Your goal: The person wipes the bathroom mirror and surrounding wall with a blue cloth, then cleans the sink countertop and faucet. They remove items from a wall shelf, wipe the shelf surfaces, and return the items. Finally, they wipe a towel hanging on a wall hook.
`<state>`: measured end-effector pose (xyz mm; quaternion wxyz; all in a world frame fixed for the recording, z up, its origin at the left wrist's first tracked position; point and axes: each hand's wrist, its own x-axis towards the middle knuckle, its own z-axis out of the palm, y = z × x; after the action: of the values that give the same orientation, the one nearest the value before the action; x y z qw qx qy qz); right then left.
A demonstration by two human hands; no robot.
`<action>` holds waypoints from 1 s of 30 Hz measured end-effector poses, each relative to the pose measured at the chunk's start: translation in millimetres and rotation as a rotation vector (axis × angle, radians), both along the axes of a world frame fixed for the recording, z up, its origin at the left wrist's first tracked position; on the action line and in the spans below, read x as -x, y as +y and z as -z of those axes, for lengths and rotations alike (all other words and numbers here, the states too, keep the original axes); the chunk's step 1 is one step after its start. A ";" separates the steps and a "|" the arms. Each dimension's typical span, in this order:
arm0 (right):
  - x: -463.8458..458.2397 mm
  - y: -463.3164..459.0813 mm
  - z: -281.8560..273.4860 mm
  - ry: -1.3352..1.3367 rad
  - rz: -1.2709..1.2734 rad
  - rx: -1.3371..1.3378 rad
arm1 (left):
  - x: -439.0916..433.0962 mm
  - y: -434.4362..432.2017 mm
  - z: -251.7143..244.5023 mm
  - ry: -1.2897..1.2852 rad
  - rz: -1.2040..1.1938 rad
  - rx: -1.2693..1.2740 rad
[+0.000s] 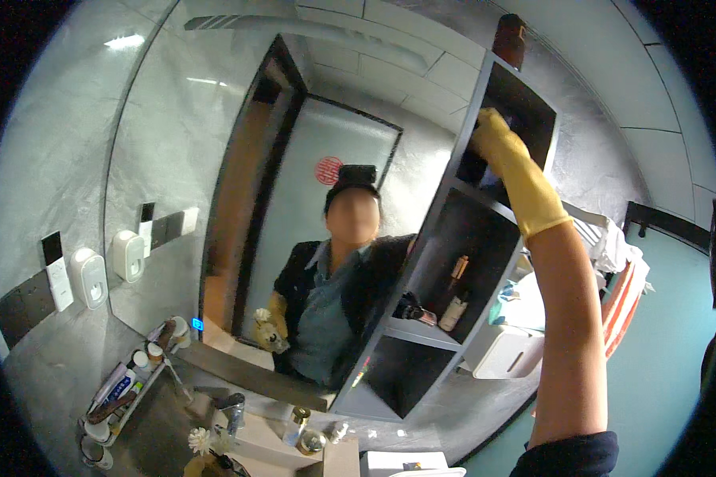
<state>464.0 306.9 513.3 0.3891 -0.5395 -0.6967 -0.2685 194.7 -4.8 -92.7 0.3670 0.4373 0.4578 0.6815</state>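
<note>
My right hand, in a yellow rubber glove, reaches into the top compartment of a grey open shelf unit beside the mirror; its fingers are partly hidden and what they touch cannot be made out. At the bottom edge my left hand, also in a yellow glove, is mostly cut off by the frame, beside a reed diffuser with a pale flower. In the mirror, the left glove appears to hold this diffuser. The middle compartment holds a small bottle and other small items.
A brown bottle stands on top of the shelf unit. Below the mirror are a faucet, a gold-capped bottle and a round jar. A narrow rack of toiletries sits at left, and a white tissue box hangs at right.
</note>
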 end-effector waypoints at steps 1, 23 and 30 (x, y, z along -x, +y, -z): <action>-3.4 -30.5 21.7 -0.093 0.018 0.068 | 1.5 8.3 11.7 -0.231 0.100 0.001; -32.6 4.3 -20.6 -0.099 0.519 -0.292 | 3.3 7.2 -4.8 -0.002 -0.004 0.157; -35.4 -24.9 16.5 -0.109 0.415 -0.034 | 1.3 4.1 -9.4 0.090 -0.042 0.113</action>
<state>499.5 282.0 496.8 0.2964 -0.6494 -0.5861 -0.3833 193.5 -0.7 -83.4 0.3558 0.4366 0.5207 0.6416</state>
